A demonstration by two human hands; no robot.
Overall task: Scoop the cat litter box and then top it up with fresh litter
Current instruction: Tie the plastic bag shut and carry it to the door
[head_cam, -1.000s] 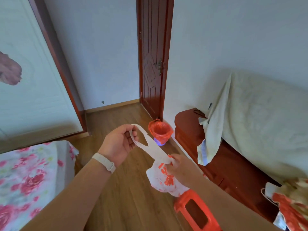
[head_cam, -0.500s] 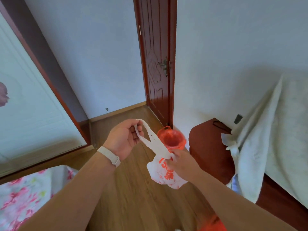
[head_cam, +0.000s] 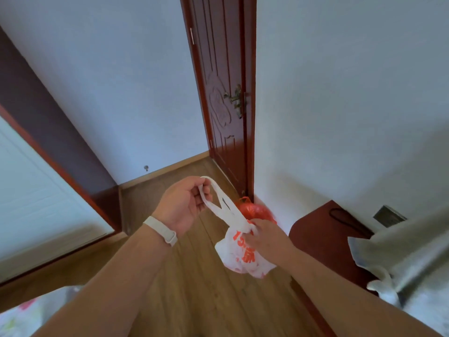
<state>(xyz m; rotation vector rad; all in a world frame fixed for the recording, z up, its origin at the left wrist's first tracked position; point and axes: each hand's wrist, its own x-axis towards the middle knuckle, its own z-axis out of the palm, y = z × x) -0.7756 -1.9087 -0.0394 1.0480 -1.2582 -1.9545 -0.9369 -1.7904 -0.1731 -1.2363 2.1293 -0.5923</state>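
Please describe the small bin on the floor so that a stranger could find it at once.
Find the dark red door in the corner. At the foot of its frame, against the white wall, stands the small bin, partly hidden behind the plastic bag. Only it has a bright red liner.

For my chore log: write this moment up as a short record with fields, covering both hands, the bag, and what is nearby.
left hand: grips the loop handles of the white plastic bag with red print, held up
right hand: pinches the bag's twisted neck just above its bulging body
bag state: hanging in the air between the hands, handles pulled taut
wrist: white band on the left wrist
nearby: bin with red plastic liner on the wooden floor by the dark red wooden door
litter box: not in view
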